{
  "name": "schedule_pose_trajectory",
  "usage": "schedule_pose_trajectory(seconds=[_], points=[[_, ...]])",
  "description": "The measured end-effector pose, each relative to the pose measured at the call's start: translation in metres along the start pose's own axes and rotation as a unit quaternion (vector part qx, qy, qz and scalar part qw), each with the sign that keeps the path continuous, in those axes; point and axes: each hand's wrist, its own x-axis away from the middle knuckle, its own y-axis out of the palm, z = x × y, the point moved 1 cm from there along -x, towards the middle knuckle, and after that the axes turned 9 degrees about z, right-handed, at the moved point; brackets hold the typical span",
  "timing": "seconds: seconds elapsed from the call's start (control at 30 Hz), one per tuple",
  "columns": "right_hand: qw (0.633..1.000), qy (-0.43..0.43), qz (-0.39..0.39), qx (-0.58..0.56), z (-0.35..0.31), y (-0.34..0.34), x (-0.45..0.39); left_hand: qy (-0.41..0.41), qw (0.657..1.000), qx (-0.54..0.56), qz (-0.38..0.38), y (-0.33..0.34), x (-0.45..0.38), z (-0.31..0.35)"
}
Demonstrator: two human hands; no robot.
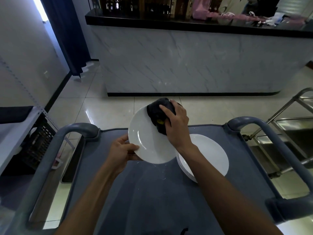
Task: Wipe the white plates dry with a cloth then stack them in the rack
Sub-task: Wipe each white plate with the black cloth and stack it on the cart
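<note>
Grey cart top [118, 192] with raised handles at left and right edges; pale tiled floor [105, 106] beyond, marble-look counter [186, 65] with black top further back. Metal trolley [288, 119] at right, dark crate [39, 141] at left. No readable writing. Left hand [121, 152] pinches near rim of white plate [147, 143], held tilted above cart. Right hand [176, 122] grips black cloth [159, 112], pressing it on plate's far edge. Plate stack [211, 156] lies on cart, right, partly under held plate.
</note>
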Motion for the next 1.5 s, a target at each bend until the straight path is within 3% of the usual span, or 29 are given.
schedule_pose_trajectory(seconds=[0.5,0.97,1.27,1.5], points=[[0.991,-0.116,-0.061,-0.037,-0.04,0.014,0.024,-0.004,1.0,0.015,-0.006,0.009,0.001,0.003],[0.996,-0.039,-0.052,-0.056,-0.017,0.013,0.068,-0.003,0.998,0.042,0.035,0.007,0.002,-0.007],[0.994,-0.094,-0.035,-0.054,-0.035,0.012,0.034,-0.013,1.0,-0.012,-0.021,0.006,0.006,-0.003],[0.994,-0.099,-0.029,-0.034,-0.027,0.016,0.017,-0.014,1.0,0.001,-0.002,0.001,0.008,-0.003]])
